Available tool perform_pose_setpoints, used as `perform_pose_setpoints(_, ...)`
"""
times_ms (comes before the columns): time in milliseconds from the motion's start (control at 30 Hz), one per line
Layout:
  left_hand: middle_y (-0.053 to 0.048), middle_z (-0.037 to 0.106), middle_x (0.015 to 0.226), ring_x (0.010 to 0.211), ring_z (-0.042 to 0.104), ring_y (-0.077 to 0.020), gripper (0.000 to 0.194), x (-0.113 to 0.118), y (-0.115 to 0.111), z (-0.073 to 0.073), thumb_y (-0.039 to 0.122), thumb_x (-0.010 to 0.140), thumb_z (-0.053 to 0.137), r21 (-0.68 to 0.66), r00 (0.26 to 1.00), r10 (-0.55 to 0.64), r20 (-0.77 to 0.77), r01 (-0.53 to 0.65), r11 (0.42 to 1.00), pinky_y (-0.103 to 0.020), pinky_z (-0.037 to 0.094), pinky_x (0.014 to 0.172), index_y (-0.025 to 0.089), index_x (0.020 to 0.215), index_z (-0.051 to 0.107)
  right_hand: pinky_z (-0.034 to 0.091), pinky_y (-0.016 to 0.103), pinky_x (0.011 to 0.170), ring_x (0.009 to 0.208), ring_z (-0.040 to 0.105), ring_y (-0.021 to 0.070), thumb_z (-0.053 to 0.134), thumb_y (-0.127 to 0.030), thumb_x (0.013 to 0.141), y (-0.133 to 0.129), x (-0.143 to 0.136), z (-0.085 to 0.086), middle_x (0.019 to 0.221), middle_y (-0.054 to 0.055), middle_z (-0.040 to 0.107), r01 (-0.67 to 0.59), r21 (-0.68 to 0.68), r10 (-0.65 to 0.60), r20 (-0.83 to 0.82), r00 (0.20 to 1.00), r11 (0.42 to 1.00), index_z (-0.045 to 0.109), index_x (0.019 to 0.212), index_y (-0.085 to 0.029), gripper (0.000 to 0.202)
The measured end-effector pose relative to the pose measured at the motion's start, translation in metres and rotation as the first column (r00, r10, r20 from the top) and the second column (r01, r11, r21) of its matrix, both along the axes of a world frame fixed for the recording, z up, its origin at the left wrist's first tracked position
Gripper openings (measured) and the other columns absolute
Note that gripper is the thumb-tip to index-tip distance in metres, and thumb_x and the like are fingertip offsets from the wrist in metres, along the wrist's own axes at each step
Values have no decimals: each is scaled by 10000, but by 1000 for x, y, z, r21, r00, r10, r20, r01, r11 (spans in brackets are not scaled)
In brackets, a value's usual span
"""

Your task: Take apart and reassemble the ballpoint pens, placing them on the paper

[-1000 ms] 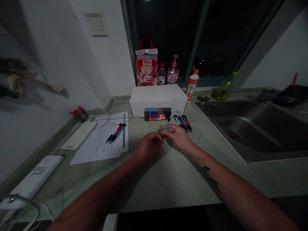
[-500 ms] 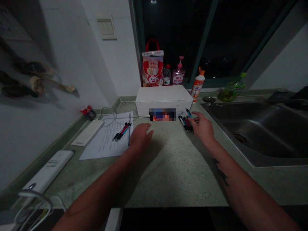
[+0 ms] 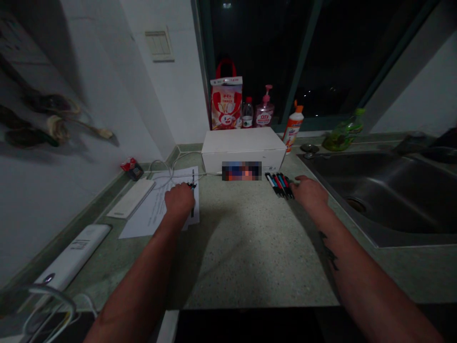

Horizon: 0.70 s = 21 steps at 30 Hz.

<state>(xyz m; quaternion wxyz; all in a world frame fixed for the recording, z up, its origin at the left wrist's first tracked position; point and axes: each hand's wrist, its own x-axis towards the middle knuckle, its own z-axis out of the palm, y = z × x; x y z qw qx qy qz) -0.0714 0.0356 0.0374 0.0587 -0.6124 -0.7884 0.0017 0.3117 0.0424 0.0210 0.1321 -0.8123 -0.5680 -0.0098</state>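
Note:
My left hand [image 3: 179,199] is closed over pens [image 3: 193,186] on a printed sheet of paper [image 3: 143,214]. Only the pens' ends show past my fingers; the hand hides the rest. On the counter at right, several pens [image 3: 279,185] with black, white, blue and red parts lie side by side in a slanting row. My right hand [image 3: 310,194] rests at the right end of this row, its fingertips by the outermost pen and its fingers apart. A phone with a blurred screen [image 3: 242,171] leans against a white box [image 3: 244,142], a white cable running to it.
The steel sink [image 3: 385,190] borders the counter [image 3: 243,257] on the right. Behind the box stand a red bag [image 3: 226,105], a pump bottle [image 3: 264,112] and an orange-white bottle [image 3: 293,126]. On the left are a white slab [image 3: 130,197] and a long white device [image 3: 76,255].
My left hand has moved left onto the pens on the paper. The pen in my right hand now lies in the row, and that hand has shifted slightly right and down.

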Motion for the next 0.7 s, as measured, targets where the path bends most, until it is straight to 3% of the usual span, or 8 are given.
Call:
perform_pose_setpoints(133,-260,727,1049,1036,699,-352,342,-4,4,-3,142,907,410,-50,1000,-3,3,4,999,-392,500,805,56,1100,679,514,390,803,1041,701,329,550,-343,956,-4,-10,8,1149,213,739,-58,98,60,-27,998,994,679,1276,-130,406)
perform_pose_setpoints(233,-259,727,1052,1007,701,-360,317,3,4,-1,150,871,471,-86,997,-71,15,72,994,-396,503,789,64,1090,684,506,371,825,1016,694,294,495,-341,984,-9,-26,10,1136,157,748,-212,224,242,-115,964,951,708,1221,-167,364)
perform_pose_setpoints(333,-220,717,1070,985,693,-346,278,23,-3,2,159,858,493,-25,974,-219,54,220,975,-412,497,815,102,1060,676,497,375,881,1000,683,272,495,-315,981,-16,-49,4,1138,132,743,-384,312,457,-207,865,869,729,1172,-180,332)
perform_pose_setpoints(400,-166,710,1045,960,683,-309,225,42,-13,3,168,864,508,45,935,-332,127,329,943,-390,486,824,151,1020,669,499,380,877,952,682,256,531,-330,971,-23,-66,-3,1082,118,741,-502,350,601,-288,746,791,729,1168,-194,310)
perform_pose_setpoints(467,-111,697,1029,922,669,-264,202,61,-24,1,167,863,530,124,859,-436,267,418,900,-355,480,802,192,1020,654,502,371,853,918,676,237,614,-355,936,-29,-82,-9,1091,105,725,-585,400,709,-377,596,705,685,1261,-211,363)
perform_pose_setpoints(567,-47,675,997,894,646,-213,222,80,-37,-7,132,812,597,202,629,-619,471,606,769,-309,475,777,230,1003,652,500,351,803,871,667,211,666,-371,903,-33,-95,-16,1062,83,732,-642,420,752,-510,418,641,693,1220,-220,352)
perform_pose_setpoints(633,-34,667,984,885,641,-199,243,85,-40,-13,100,795,605,278,522,-660,540,630,725,-299,478,778,229,994,657,495,318,713,771,658,189,662,-386,890,-33,-97,-18,900,52,739,-640,395,705,-621,343,659,732,1039,-210,241)
perform_pose_setpoints(700,-35,671,998,886,644,-189,223,84,-39,-17,109,827,600,363,457,-675,579,596,716,-299,487,791,223,1008,665,466,278,582,621,620,161,671,-448,861,-29,-94,-17,725,17,698,-581,362,599,-749,284,729,715,929,-198,263)
